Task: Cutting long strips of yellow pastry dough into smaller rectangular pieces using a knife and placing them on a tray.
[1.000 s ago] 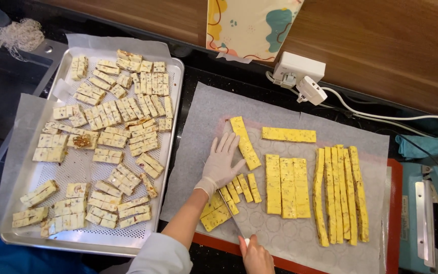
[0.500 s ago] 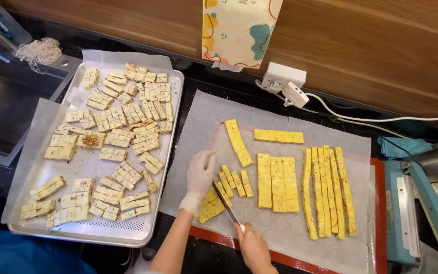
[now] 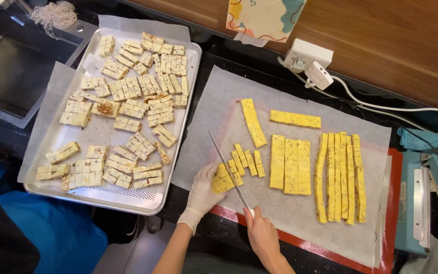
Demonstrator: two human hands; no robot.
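Observation:
My right hand (image 3: 262,234) grips the handle of a long knife (image 3: 227,169), whose blade lies slanted over a cluster of small yellow candy pieces (image 3: 239,165) on white parchment (image 3: 300,213). My gloved left hand (image 3: 202,190) rests on the near-left pieces of that cluster. Two short yellow bars (image 3: 253,122) lie farther back, wider slabs (image 3: 290,164) sit in the middle, and long thin strips (image 3: 340,175) lie to the right.
A metal tray (image 3: 143,200) on the left holds several white nut-studded candy pieces (image 3: 128,96). A red-edged silicone mat (image 3: 389,213) lies under the parchment. A white plug and cable (image 3: 316,73) sit at the back, a teal sealing machine (image 3: 422,203) at the right edge.
My left hand slid from the slanted bar down to the small cut pieces at the near left. My right hand brought the knife in, its blade now across the pieces.

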